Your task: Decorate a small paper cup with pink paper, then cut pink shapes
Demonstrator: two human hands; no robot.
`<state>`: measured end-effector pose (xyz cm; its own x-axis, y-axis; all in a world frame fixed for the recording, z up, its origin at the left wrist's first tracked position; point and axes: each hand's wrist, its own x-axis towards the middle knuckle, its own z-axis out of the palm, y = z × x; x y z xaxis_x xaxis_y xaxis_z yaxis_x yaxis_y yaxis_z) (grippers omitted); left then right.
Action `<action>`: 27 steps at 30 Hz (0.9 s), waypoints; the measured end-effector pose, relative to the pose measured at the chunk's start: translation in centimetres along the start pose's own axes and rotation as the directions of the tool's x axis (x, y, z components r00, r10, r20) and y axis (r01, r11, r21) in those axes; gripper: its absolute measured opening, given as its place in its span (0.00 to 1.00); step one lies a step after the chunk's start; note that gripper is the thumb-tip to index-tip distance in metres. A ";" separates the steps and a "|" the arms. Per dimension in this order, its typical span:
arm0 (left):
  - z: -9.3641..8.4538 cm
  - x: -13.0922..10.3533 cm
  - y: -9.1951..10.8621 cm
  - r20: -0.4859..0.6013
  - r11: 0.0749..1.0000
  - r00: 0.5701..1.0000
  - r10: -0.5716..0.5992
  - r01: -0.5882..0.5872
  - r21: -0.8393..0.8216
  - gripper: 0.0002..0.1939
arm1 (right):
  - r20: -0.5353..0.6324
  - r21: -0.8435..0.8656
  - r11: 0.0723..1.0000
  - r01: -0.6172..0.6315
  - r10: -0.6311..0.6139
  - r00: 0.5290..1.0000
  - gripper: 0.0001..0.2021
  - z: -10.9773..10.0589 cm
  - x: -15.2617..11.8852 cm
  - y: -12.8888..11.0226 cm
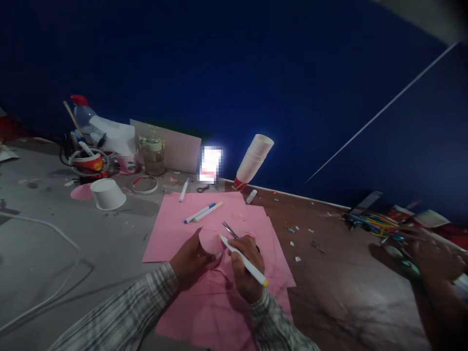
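Observation:
My left hand (192,258) is closed on a rounded piece of pink paper (211,240), pinched at its lower edge. My right hand (249,267) grips a white marker (248,267) with a yellow tip and a yellow end. Its tip is at the right side of the rounded piece; whether it touches the paper I cannot tell. Scissor blades (230,230) stick out from behind my right hand, and whether that hand also holds the scissors is hidden. Beneath both hands lie overlapping pink sheets (171,239). Two markers (200,213) rest on the top sheet.
A leaning stack of paper cups (255,158) stands by the blue wall, beside a bright blurred screen (211,164). An upturned white cup (107,194), a glass jar (152,155) and tool-filled cups are at left. Another person's hand (438,253) is at right, near colourful cords (376,223).

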<state>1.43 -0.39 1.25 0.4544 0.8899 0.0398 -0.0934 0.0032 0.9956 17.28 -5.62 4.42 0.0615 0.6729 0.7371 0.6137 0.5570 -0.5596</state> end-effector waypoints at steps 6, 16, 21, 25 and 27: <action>0.2 0.1 0.4 0.016 1.000 1.000 0.007 -0.007 -0.017 0.20 | -0.022 -0.015 1.000 -0.019 0.018 1.000 0.09 0.1 -0.1 0.0; -0.2 0.2 0.3 0.009 1.000 1.000 -0.020 0.020 -0.003 0.19 | 0.002 -0.003 1.000 0.014 -0.014 1.000 0.09 0.0 -0.1 -0.1; -0.3 0.2 0.0 0.009 1.000 1.000 0.009 -0.009 -0.007 0.20 | -0.016 -0.013 1.000 -0.009 0.008 1.000 0.09 0.0 -0.1 0.0; -0.3 0.3 0.2 -0.009 1.000 1.000 0.006 -0.006 0.018 0.20 | -0.022 -0.015 1.000 -0.002 0.001 1.000 0.09 0.0 -0.1 -0.1; -0.2 0.3 0.4 -0.019 1.000 1.000 -0.001 0.001 0.018 0.20 | -0.025 -0.016 1.000 0.013 -0.014 1.000 0.09 0.1 -0.1 -0.2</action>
<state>1.35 -0.02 1.69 0.4377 0.8983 0.0372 -0.0767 -0.0039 0.9970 17.13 -5.72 4.43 0.0726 0.6531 0.7538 0.6271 0.5578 -0.5437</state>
